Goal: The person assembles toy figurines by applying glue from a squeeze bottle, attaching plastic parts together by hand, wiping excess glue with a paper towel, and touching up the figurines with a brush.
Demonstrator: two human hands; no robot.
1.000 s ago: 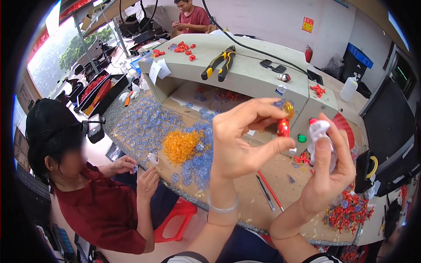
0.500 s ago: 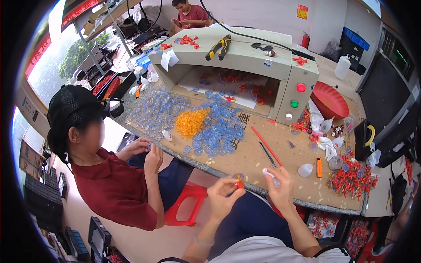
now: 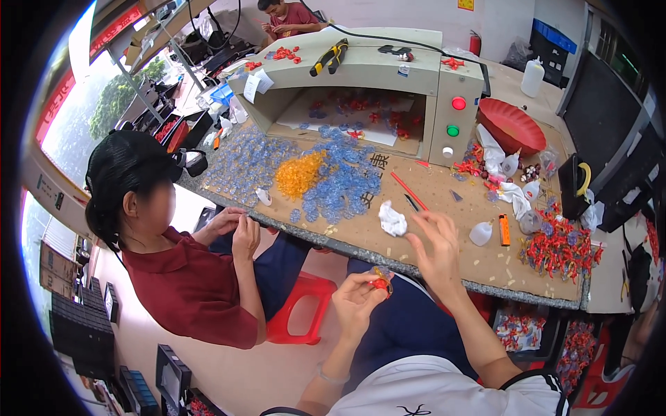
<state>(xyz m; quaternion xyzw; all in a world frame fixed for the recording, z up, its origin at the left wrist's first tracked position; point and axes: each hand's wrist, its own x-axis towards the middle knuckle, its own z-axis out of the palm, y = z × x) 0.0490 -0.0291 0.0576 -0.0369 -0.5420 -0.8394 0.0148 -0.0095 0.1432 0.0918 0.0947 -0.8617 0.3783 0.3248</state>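
My left hand is closed, pinching a small red, yellow and clear plastic piece above my lap, just off the table's front edge. Over the table's edge, my right hand has its fingers apart and nothing between them. Just left of its fingertips lies a crumpled white tissue on the brown tabletop. Beyond that hand are a red stick and a dark, thin pointed tool, partly covered by the fingers.
Clear blue pieces and an orange pile spread across the table's left. A box-shaped machine stands behind. Right are a white squeeze bulb, an orange lighter and red pieces. A co-worker sits left.
My right hand has let go of the white tissue, now on the table, and its fingers have spread. My left hand still pinches the small piece. The view has shifted slightly.
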